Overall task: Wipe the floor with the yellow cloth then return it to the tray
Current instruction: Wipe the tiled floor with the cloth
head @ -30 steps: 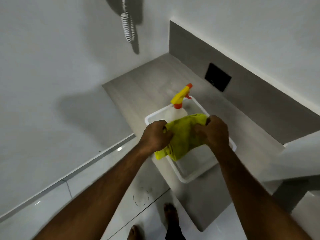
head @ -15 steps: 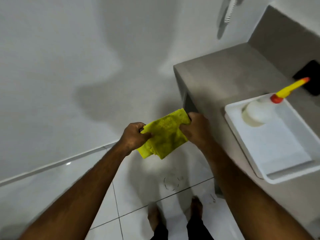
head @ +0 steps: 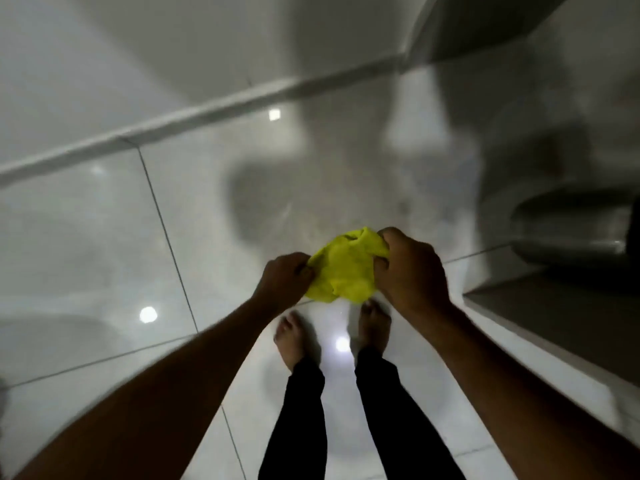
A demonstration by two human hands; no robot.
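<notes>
Yellow cloth [head: 341, 271] bunched up between both hands, held in the air over the floor [head: 104, 237]. Left hand [head: 285, 277] pinches the cloth's left edge, fingers curled shut on it; right hand [head: 408, 271] grips the right and top side, knuckles up, fist closed around the fabric. The cloth sags a little below the hands, crumpled, not spread flat, and hangs just ahead of two bare feet [head: 294, 341] planted on the tiles beneath the hands. Glossy white tiles with thin grout lines run out to the left of the left hand, throwing back small spots of light. Beyond the hands a pale skirting strip [head: 207, 112] meets the wall [head: 138, 46]. Off to the right of the right hand sits a grey ledge [head: 554, 323], with a blurred dark rounded shape above it that I cannot make out. Both forearms reach forward and down from the near corners, converging on the cloth, with dark trouser legs [head: 304, 410] between them.
</notes>
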